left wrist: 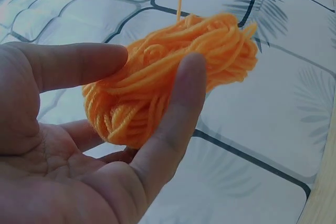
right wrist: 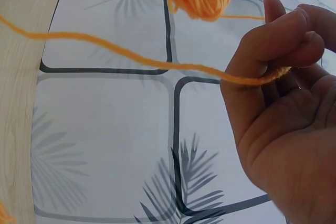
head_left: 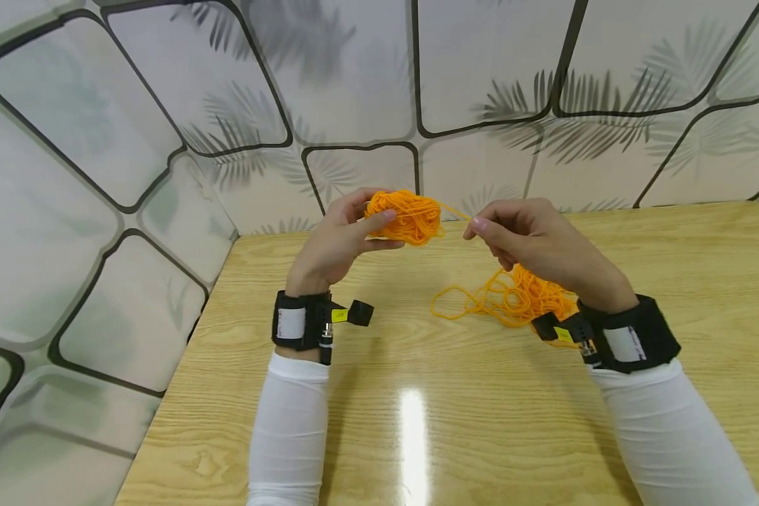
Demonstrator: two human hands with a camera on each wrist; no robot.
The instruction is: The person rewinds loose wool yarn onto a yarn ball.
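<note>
My left hand (head_left: 338, 242) holds a ball of orange yarn (head_left: 411, 218) above the table, thumb and fingers around its sides. In the left wrist view the ball of yarn (left wrist: 173, 72) is oblong, with strands wound in layers. A single yarn strand (head_left: 455, 210) runs from the ball to my right hand (head_left: 537, 239), which pinches it between thumb and fingers. Seen from the right wrist, the strand (right wrist: 131, 56) passes through the curled fingers and trails off to the left. A loose heap of orange yarn (head_left: 525, 299) lies on the table below the right hand.
The wood-grain table (head_left: 278, 422) meets a patterned wall (head_left: 360, 84) at its back and left edges. Loops of yarn (head_left: 455, 302) spread leftward from the heap. Both wrists wear black bands with small cameras, the right band (head_left: 632, 334) close over the heap.
</note>
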